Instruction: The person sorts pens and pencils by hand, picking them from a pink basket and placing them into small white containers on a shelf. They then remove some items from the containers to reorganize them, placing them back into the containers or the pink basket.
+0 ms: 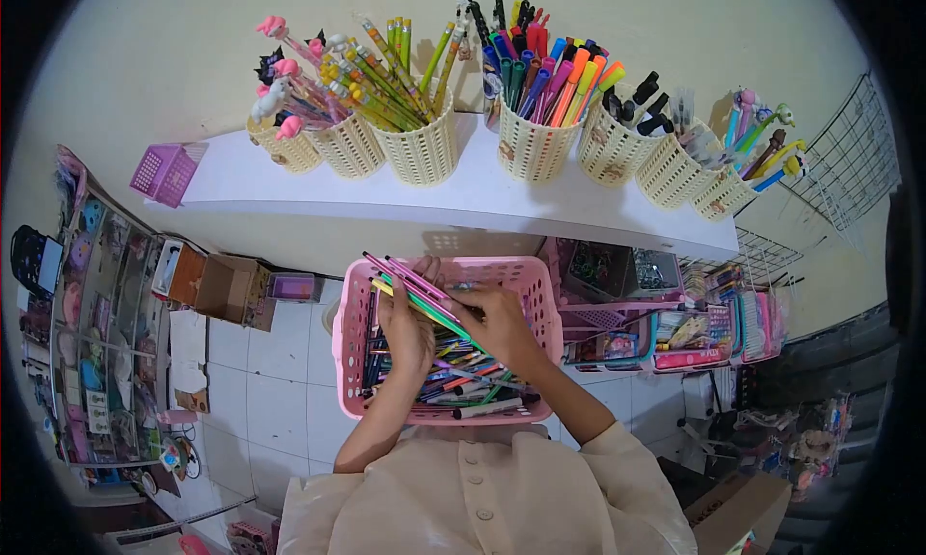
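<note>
My left hand (409,331) is wrapped round a bundle of slim pencils (417,287), pink, yellow and green, slanting down to the right. At the lower part of the same bundle, my right hand (503,325) has its fingers closed on the pencils. Both hands are above a pink plastic basket (554,335) with holes in its sides. Inside the basket lies a jumble of loose pens and pencils (453,374), partly hidden by my hands and forearms. A grey-white marker (487,408) lies near its front edge.
A white shelf (473,190) runs behind the basket. On it stand several cream woven cups, including one of yellow-green pencils (420,155) and one of bright markers (536,150). A small purple basket (166,174) sits at its left end. Cardboard boxes (230,290) stand left.
</note>
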`<state>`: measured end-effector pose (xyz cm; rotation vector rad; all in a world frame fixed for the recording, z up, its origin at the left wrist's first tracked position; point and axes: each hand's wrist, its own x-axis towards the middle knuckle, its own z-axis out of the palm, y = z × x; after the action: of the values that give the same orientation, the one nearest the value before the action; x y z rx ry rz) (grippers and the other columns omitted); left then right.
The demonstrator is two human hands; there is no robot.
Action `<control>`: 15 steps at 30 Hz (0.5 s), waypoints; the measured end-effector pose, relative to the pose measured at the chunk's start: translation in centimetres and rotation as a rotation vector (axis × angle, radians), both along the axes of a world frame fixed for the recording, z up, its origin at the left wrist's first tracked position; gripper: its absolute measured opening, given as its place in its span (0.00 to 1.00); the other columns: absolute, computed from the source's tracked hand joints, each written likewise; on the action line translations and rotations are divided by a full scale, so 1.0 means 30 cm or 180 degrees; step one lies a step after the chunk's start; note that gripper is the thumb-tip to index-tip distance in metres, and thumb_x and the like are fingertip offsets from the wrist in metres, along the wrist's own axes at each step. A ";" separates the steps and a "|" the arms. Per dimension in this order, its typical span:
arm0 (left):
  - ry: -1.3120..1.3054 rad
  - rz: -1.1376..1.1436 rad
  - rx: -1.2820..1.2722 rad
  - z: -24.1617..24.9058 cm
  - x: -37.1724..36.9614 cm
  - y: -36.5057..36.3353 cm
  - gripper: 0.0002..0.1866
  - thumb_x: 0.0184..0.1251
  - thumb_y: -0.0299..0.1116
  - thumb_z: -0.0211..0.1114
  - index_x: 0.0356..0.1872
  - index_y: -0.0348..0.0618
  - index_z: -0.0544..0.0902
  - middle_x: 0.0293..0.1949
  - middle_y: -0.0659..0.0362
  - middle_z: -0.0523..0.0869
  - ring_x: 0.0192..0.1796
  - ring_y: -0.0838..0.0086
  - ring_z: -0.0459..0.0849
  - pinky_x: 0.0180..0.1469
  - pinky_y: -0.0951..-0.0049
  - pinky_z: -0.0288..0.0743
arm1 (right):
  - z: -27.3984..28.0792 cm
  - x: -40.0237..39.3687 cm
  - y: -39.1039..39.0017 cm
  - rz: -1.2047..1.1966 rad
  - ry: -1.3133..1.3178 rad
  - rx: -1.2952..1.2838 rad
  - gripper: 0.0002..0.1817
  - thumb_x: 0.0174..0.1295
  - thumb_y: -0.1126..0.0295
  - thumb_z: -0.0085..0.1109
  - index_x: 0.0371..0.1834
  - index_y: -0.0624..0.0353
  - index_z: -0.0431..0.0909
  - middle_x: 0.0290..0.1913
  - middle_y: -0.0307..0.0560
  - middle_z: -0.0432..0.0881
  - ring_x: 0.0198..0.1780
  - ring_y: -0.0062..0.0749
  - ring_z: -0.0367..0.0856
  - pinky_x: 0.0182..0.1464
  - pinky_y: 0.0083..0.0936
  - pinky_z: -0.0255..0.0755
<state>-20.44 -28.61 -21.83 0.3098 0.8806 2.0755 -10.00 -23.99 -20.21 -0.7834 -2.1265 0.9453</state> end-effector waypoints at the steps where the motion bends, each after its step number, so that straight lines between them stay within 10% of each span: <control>1: -0.0014 0.0106 -0.0045 0.009 0.007 -0.001 0.14 0.65 0.34 0.41 0.43 0.32 0.62 0.43 0.45 0.72 0.44 0.64 0.75 0.48 0.67 0.70 | 0.001 -0.007 -0.008 0.0023 -0.0087 -0.0054 0.11 0.51 0.67 0.52 0.31 0.65 0.76 0.25 0.59 0.75 0.31 0.47 0.74 0.35 0.29 0.66; 7: 0.0149 0.0680 0.0087 -0.008 -0.019 -0.011 0.09 0.65 0.33 0.42 0.35 0.36 0.62 0.30 0.57 0.70 0.32 0.72 0.72 0.44 0.68 0.71 | -0.028 0.014 0.021 0.0819 0.0659 -0.2337 0.19 0.53 0.64 0.53 0.44 0.66 0.71 0.35 0.50 0.77 0.39 0.31 0.74 0.45 0.23 0.65; 15: 0.1118 0.0549 0.0579 0.174 0.043 -0.024 0.06 0.64 0.32 0.43 0.36 0.42 0.61 0.26 0.62 0.62 0.25 0.80 0.61 0.30 0.75 0.64 | 0.037 0.009 0.052 0.2125 -0.0069 -0.1188 0.19 0.49 0.63 0.57 0.37 0.67 0.67 0.26 0.45 0.74 0.25 0.23 0.72 0.28 0.22 0.68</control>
<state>-19.16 -29.34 -16.60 0.7364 0.9506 2.3073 -9.73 -22.44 -19.10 -0.2270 -2.3003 1.7170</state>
